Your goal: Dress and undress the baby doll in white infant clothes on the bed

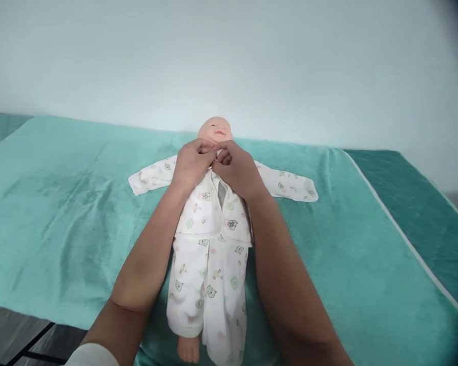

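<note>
A baby doll [216, 126] lies on its back, head toward the wall, on a green blanket. It wears a white printed jacket [198, 213], its sleeves spread to both sides, and matching trousers [223, 284]. One foot [188, 349] sticks out of a trouser leg; the other is not visible. At the collar, under the doll's chin, my left hand [194, 161] pinches the jacket's front edge. Close against it, my right hand [234, 165] has its fingers curled on the other side of the collar. Below my hands the jacket front gaps slightly. My fingers hide the fastening itself.
The light green blanket [80, 213] covers the bed, with a darker green cover [412, 203] showing at the right. A pale wall [229, 61] rises behind. Dark floor and a black metal frame [34, 345] show at the lower left.
</note>
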`<state>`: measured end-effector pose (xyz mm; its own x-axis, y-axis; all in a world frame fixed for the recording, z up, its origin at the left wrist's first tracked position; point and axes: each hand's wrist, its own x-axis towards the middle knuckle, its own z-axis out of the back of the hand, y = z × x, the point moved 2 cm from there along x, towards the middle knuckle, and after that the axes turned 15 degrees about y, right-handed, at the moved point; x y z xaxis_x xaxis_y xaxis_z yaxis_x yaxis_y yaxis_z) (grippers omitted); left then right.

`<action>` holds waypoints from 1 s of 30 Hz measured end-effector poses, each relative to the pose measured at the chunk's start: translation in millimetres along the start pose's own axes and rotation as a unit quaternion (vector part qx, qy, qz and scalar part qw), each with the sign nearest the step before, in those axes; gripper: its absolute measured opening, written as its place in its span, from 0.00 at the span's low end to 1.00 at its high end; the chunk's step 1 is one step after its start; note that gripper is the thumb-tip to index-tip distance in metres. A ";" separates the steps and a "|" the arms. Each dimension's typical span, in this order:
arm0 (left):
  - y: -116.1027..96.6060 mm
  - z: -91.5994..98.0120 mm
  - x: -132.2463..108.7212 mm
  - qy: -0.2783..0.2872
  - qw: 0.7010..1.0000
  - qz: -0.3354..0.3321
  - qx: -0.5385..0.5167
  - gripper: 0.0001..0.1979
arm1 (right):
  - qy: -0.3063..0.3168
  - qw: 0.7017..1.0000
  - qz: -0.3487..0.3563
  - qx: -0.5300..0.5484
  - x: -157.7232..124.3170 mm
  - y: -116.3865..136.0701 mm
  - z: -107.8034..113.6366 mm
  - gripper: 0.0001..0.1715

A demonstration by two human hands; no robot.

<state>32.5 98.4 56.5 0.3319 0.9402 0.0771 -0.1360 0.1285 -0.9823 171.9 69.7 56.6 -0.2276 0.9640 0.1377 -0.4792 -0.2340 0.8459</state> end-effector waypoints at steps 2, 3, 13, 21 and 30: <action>-0.4 1.1 -0.6 0.000 1.000 0.016 0.001 0.12 | 0.027 0.999 0.006 0.032 -2.8 -0.8 -1.3 0.20; 0.0 1.8 -0.7 -0.001 1.000 0.019 0.002 0.13 | 0.035 0.998 0.008 0.042 -4.6 -0.8 -1.8 0.22; 2.5 6.8 -19.2 -0.022 0.997 -0.069 0.022 0.04 | -0.068 0.995 -0.016 -0.076 -47.1 15.4 -12.5 0.15; -8.4 5.3 -52.2 0.032 0.992 -0.068 0.103 0.06 | -0.080 0.996 -0.041 -0.014 -53.7 9.4 -12.6 0.08; -22.9 11.4 -57.1 0.096 0.980 -0.042 0.172 0.00 | -0.019 0.994 -0.060 0.089 -51.4 4.4 10.2 0.08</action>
<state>6.0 45.3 76.5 0.5205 0.8492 0.0886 -0.3961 0.3321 -0.8560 190.1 20.4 58.4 -0.1439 0.9885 0.0467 -0.3420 -0.0939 0.9350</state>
